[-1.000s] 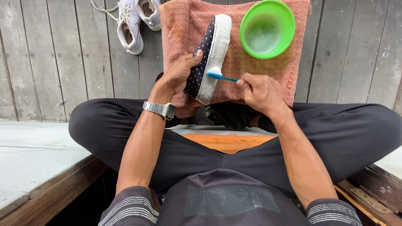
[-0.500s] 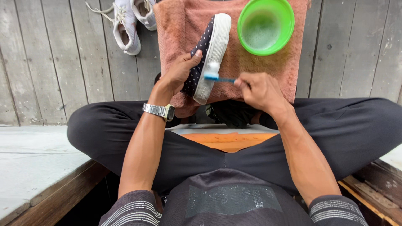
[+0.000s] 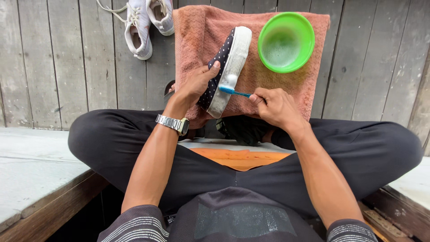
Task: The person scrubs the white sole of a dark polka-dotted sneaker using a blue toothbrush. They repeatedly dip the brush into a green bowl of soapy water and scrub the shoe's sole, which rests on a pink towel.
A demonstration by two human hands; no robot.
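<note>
The left hand (image 3: 197, 85) clamps the dark polka-dot canvas shoe (image 3: 224, 67) on edge; the right hand (image 3: 275, 106) grips the blue toothbrush (image 3: 233, 92). Hard scrubbing could tip the shoe into the green plastic bowl (image 3: 285, 42) near the pink towel's (image 3: 197, 36) far edge

Weathered grey wooden plank floor (image 3: 58, 67), boards running vertically in view, gaps between planks. Pale concrete slab (image 3: 31, 170) with wooden edging at lower left, another slab (image 3: 414, 181) at lower right. Even daylight, soft shadows, no walls or windows visible.
</note>
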